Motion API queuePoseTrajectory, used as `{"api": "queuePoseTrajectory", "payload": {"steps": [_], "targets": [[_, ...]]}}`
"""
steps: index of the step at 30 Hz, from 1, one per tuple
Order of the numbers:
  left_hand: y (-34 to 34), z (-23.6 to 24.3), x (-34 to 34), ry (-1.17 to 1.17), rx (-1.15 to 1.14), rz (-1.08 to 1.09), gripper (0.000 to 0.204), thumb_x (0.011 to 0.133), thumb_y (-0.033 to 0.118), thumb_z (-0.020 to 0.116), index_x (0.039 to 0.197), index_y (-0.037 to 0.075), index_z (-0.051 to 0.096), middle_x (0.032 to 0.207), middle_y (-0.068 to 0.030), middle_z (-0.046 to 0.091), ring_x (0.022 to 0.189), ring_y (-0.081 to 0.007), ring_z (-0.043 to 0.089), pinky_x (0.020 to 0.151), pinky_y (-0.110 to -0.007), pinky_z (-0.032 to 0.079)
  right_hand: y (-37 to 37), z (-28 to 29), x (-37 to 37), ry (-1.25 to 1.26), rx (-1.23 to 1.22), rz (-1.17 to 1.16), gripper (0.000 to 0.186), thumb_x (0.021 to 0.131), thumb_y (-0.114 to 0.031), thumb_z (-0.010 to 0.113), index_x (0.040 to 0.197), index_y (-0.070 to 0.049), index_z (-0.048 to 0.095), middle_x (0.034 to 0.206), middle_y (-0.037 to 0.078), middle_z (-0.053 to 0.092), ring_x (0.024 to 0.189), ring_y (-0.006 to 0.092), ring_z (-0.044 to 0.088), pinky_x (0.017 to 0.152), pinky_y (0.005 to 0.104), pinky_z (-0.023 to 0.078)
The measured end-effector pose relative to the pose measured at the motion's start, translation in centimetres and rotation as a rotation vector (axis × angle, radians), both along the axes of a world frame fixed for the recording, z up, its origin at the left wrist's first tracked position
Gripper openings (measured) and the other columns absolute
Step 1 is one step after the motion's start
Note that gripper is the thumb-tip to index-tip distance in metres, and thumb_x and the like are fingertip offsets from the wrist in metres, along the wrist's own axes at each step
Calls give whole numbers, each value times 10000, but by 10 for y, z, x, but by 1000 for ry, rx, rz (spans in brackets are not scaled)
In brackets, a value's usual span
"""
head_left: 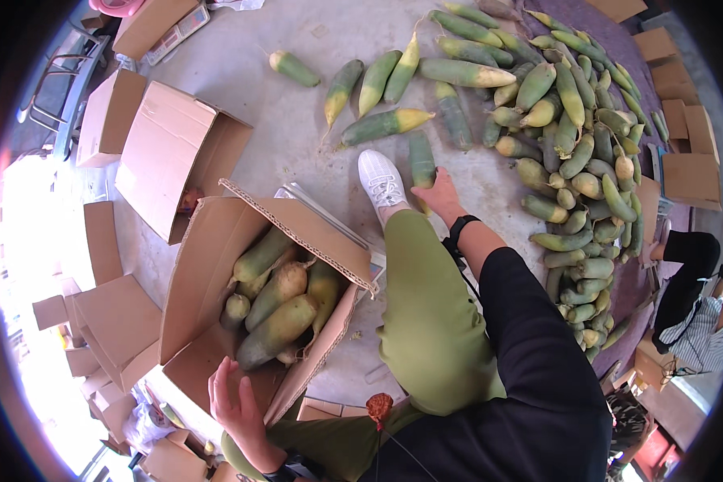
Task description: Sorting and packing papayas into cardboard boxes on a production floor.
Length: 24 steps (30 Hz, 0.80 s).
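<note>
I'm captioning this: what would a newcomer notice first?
Probably the big heap of green radishes on the right. Then the open cardboard box left of centre, holding more, the left hand at its near edge, and the right hand grasping a radish by the white shoe.

green radishes [387, 126] on grey floor [297, 140]

Landmark: open carton [197, 281]. Inside carton: several radishes [281, 301]. At carton's near edge: left hand [243, 410]. Right of carton, past shoe [380, 181]: single radish [420, 157], right hand [438, 195] around near end. Beyond carton, rightward: loose radishes [387, 125] on floor [313, 112]. Far right of carton: radish heap [570, 161]. Left of carton: other cartons [116, 325].
</note>
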<state>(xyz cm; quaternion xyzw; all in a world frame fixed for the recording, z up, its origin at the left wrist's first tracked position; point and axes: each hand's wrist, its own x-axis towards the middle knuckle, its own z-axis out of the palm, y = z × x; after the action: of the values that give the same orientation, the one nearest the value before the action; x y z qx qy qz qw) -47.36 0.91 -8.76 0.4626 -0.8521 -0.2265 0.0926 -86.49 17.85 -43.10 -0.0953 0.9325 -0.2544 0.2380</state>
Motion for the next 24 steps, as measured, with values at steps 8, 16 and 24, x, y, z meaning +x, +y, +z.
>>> {"api": "queuePoseTrajectory", "payload": {"steps": [8,16,24], "targets": [[-1,-2,-4,23,-5,-34,422,751,-60,575,1166,19,590,973,-120,631,929,-272,608,856,-369,467,26,-11,-15,-199,-128,-102,753,663,-339,781,1219,49,452,1055,228,631,968,370,625,875,403,490],[5,3,8,84,-37,-48,418,758,-59,581,1168,23,590,967,-122,629,926,-269,604,852,-367,464,120,57,14,-823,-327,-334,429,801,-355,694,1123,-114,543,1027,31,596,944,186,549,749,377,441],[15,6,20,208,61,-39,350,841,-36,556,1188,-7,582,1034,-101,580,1006,-201,592,893,-318,460,230,101,71,-842,-435,-550,434,817,-371,682,1135,-113,537,1035,29,571,958,188,538,789,390,426]]}}
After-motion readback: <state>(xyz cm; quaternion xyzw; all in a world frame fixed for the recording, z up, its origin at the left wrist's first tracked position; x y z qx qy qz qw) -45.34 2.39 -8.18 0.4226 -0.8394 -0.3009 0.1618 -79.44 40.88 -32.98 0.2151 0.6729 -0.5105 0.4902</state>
